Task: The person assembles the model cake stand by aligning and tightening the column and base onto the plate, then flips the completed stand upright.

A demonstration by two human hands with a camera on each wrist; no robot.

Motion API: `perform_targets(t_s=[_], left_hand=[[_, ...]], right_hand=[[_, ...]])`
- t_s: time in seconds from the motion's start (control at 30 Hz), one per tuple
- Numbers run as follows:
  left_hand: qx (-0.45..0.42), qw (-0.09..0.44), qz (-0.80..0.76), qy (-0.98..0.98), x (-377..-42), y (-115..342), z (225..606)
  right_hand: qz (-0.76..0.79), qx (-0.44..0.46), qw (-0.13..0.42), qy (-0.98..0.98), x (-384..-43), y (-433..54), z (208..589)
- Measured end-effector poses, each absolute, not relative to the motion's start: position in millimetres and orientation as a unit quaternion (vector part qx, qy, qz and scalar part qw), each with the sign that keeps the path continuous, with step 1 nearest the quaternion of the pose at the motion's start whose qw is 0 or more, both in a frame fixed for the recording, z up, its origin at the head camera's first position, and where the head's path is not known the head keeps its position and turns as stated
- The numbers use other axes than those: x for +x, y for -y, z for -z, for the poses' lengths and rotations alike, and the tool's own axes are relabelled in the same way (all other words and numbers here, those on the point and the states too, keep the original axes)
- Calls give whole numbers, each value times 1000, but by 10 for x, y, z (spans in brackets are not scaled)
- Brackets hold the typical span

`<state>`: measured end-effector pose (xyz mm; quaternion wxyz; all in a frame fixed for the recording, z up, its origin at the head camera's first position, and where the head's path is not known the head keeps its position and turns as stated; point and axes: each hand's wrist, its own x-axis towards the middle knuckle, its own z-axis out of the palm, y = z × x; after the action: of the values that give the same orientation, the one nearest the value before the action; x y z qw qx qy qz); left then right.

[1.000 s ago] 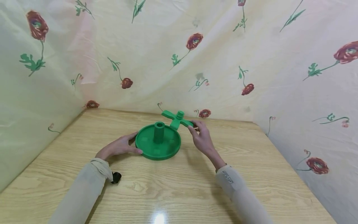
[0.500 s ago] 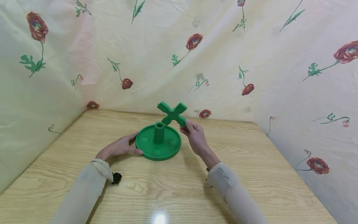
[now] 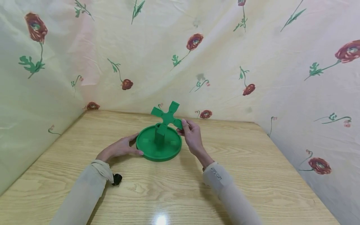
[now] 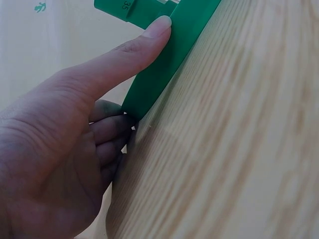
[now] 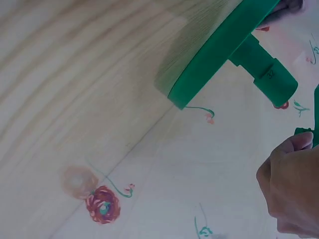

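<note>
Shifted a little left and lower than half a second ago, the green cross (image 3: 168,118) now shows a differently turned face, and the right hand (image 3: 192,136) has come across with it. From where I stand, the green tray (image 3: 158,158) has stayed put, and so has the left hand (image 3: 121,147) at its side.

That tray is round and shallow, with a low rim all the way about and faint squarish patches on its floor. Inside it, at the middle, rises an upright post (image 3: 159,140), round at its top opening. One arm of the cross hangs in front of the upper post and partly hides that opening; in the right wrist view, a gap separates the visible part of the cross from the post.

Right thumb and fingers pinch the cross by its lower right arm, holding it tilted above the tray. Left thumb and fingers grip the tray's edge, the thumb pressed to the rim.

Wood of the table (image 3: 135,203) stretches broadly in front of the tray and to its right. Behind, the table's far edge meets a flowered cloth (image 3: 152,72), with some tabletop between it and the tray. A small black object (image 3: 117,179) sits beside the left sleeve (image 3: 81,193).
</note>
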<state>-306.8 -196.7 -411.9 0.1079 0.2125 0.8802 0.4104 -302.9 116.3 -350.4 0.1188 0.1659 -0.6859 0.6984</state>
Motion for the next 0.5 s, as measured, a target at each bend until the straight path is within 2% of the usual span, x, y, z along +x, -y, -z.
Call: perform_targets(t_s=[0.23, 0.5], left_hand=[[217, 109, -420, -874, -3058, 1970, 4116], [216, 108, -414, -878, -3059, 1973, 4114]], right_hand=[[-684, 166, 128, 698, -3049, -1035, 3523], [-700, 144, 99, 692, -3076, -954, 3539]])
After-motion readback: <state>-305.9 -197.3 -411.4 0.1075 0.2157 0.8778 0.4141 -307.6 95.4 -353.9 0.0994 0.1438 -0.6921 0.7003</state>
